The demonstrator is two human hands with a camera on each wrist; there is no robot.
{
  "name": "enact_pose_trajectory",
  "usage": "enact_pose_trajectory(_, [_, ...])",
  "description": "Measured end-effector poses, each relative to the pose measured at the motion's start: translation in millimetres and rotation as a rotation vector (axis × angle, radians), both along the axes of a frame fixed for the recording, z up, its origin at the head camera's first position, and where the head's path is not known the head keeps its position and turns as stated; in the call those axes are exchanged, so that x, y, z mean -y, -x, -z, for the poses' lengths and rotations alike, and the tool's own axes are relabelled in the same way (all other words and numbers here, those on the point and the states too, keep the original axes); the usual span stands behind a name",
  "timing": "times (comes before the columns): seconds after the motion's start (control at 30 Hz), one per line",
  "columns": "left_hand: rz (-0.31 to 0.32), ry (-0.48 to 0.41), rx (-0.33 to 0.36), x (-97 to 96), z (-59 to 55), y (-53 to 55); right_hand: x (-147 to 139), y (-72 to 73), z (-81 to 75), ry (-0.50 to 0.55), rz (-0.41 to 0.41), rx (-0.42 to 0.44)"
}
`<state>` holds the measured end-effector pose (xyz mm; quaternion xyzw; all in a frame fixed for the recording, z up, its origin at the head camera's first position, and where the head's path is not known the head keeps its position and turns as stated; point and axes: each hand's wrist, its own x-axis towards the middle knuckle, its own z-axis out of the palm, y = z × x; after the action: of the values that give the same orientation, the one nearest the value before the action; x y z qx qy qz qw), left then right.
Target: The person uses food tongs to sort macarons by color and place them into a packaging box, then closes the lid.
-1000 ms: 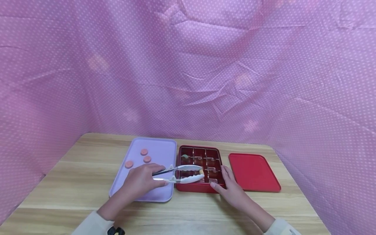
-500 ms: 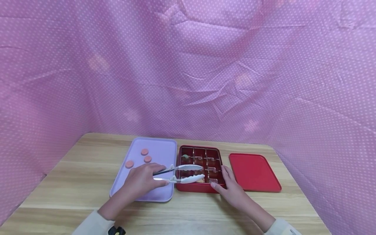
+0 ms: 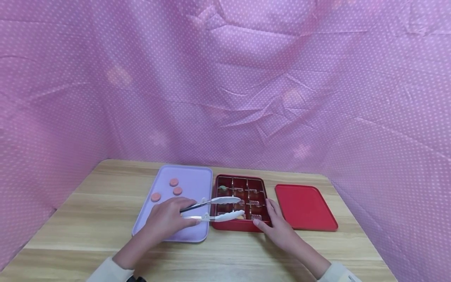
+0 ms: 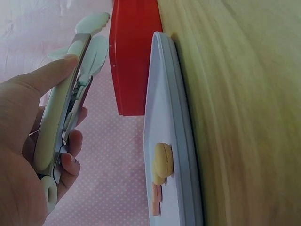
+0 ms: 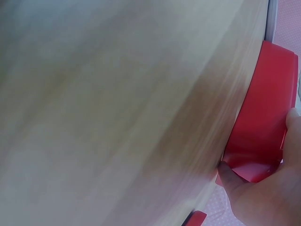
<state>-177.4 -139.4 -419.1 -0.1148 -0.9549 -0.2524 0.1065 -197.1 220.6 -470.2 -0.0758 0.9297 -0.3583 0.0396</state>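
My left hand (image 3: 167,219) holds tongs (image 4: 56,108) with white scalloped tips. The tips stand apart over the front of a red box (image 3: 234,226) divided into compartments, and nothing is between them. A yellow macaron (image 3: 241,217) lies in the front middle compartment, partly hidden by the lower tip. In the back left compartment sits something green (image 3: 223,188). My right hand (image 3: 278,227) grips the box's front right corner, thumb at the front and fingers along the right side.
On a lilac tray (image 3: 192,176) to the left lie pink macarons (image 3: 156,197); the left wrist view also shows yellow macarons (image 4: 163,160) there. A flat red lid (image 3: 304,207) lies right of the box. Pink dotted cloth (image 3: 225,98) surrounds the wooden table (image 3: 91,196).
The yellow macaron was between the tongs' tips and has dropped into the front middle compartment. The tongs have since shifted slightly left. The right hand stays on the box.
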Motion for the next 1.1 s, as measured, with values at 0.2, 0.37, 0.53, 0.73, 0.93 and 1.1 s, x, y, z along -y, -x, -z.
enact_pose_trajectory(0.2, [-0.01, -0.002, -0.009, 8.9, -0.9, -8.1, -1, -1.2, 0.3, -0.002, 0.0, -0.006])
enact_pose_trajectory(0.37, [-0.028, -0.036, 0.008, 20.8, -0.9, -17.3, -2, -1.8, 0.5, 0.004, 0.0, -0.001])
enact_pose_trajectory(0.53, [-0.068, -0.071, 0.036, 34.7, -1.1, -25.3, -3, -2.2, -0.1, 0.003, 0.001, 0.001])
enact_pose_trajectory(0.73, [-0.095, -0.063, -0.026, 52.3, 5.5, -35.4, -4, -1.7, 0.6, 0.003, -0.004, -0.002])
enact_pose_trajectory(0.93, [-0.141, -0.046, 0.008, 69.1, 11.1, -46.7, -4, -1.9, 0.7, 0.011, -0.005, 0.003])
enact_pose_trajectory(1.1, [-0.168, -0.005, 0.046, 86.1, 15.4, -55.0, -3, -1.4, 1.0, 0.015, -0.01, 0.0])
